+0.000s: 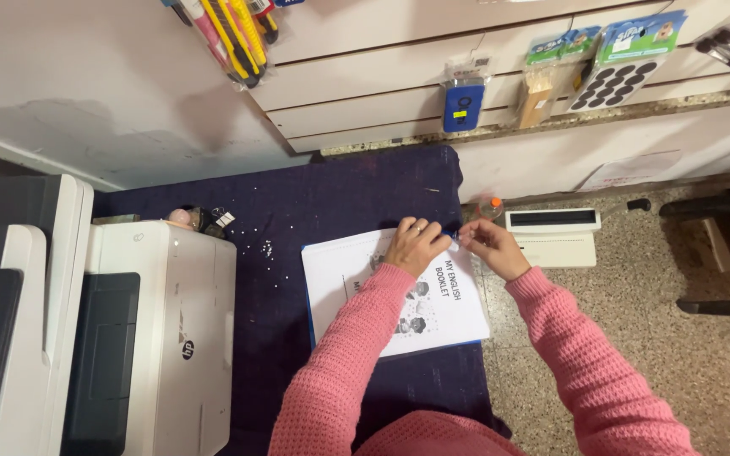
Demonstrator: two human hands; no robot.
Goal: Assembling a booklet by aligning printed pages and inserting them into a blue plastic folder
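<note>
A white printed booklet (441,304) with a blue back cover lies on a dark purple cloth (314,203) over a table. My left hand (414,245), with a ring on one finger, rests on the booklet's upper right corner, fingers curled. My right hand (492,245) is right beside it, off the table's edge, pinching a small dark thing (455,236) at that corner between both hands. I cannot tell what the small thing is. Both arms wear pink knitted sleeves.
A white printer (162,329) stands on the left of the table, with small white bits (268,247) scattered near it. A white flat device (555,236) and a small orange-capped bottle (490,207) sit to the right. Packaged goods (601,67) hang on the wall behind.
</note>
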